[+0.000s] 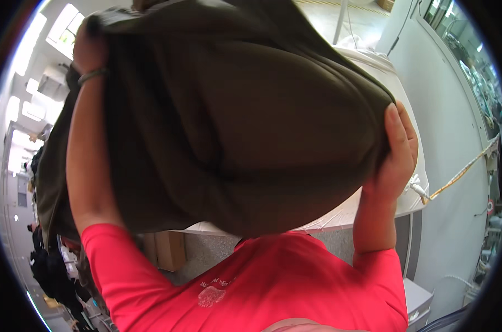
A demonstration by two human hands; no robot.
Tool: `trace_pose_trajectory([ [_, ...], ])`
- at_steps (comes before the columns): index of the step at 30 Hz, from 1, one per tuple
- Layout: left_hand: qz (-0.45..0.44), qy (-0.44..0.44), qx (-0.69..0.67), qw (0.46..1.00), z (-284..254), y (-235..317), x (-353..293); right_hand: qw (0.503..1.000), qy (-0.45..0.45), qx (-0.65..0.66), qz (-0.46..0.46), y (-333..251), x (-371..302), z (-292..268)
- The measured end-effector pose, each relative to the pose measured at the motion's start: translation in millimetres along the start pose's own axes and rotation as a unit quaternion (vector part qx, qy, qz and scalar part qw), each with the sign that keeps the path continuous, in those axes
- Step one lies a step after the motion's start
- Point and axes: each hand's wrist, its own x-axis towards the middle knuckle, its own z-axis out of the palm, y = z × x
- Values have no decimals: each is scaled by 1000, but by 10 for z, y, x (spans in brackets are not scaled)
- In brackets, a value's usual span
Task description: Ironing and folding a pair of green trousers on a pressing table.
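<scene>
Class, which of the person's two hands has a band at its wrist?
The left hand, at the upper left of the dark cloth: a band circles its wrist; the right hand has none.

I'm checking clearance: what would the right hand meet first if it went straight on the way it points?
Most likely the dark cloth that the right hand holds; the pale table lies beyond in the picture, though depth is unclear.
</scene>
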Motion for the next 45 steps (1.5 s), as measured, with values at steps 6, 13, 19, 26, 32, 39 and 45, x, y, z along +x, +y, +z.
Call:
trace_pose_trajectory([
  [6,94,-161,-145,972,1665,983,-1587,834,64,-532,133,1087,605,-1706],
  [13,-272,-407,-283,825,695,2044,-3586,811,60,-566,132,2281,627,-1898],
  [19,-426,-438,-355,708,308,2003,-3476,808,1,-531,254,2830,762,-1205],
  [26,-322,-396,-285,811,-25,1992,-3606,767,-45,-628,120,2463,573,-1798],
  [32,-179,-396,-362,824,732,2259,-3107,854,-166,-491,41,2599,840,-920],
  [39,-203,-471,-390,765,2075,1797,-2898,731,-198,-652,42,3172,1804,-597],
  [45,-22,-333,-275,902,1717,1910,-2906,752,-107,-641,-108,3113,1601,-688],
])
